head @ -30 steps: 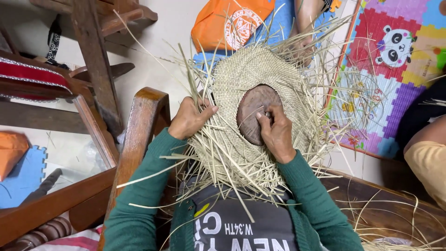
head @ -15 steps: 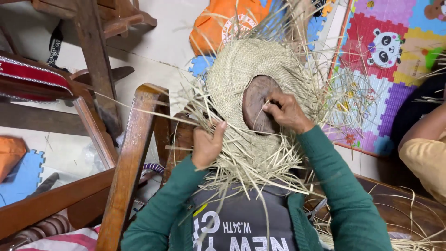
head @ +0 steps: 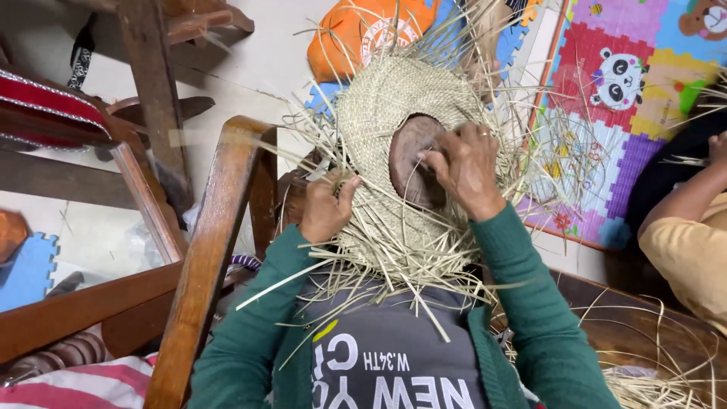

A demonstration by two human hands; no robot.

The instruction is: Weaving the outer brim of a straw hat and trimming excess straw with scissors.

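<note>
Two hands are on the work in the middle of my frame, both gripping a half-woven straw hat [head: 394, 144] that sits over a dark rounded wooden form [head: 413, 163] held against my chest. My left hand [head: 327, 208], at centre left, is curled closed around the loose straw strands [head: 379, 265] at the hat's lower edge, thumb pressed up against the weave. My right hand [head: 463, 168], just right of centre, lies over the exposed part of the form with its fingers [head: 435, 155] pinched on strands at the rim of the opening; the exact strand I cannot make out. Unwoven straw fans out all around the hat, thickest toward the bottom, spilling over my grey printed shirt [head: 386, 356] and green sleeves [head: 530, 303]. A wooden chair frame [head: 216, 250] slants through the lower left, just beside my left forearm. In the upper right lies a colourful foam puzzle mat [head: 628, 76], and an orange bag [head: 363, 34] sits at top centre behind the hat. Another person's arm [head: 681, 204] shows at the right edge, well apart from my hands.
</note>
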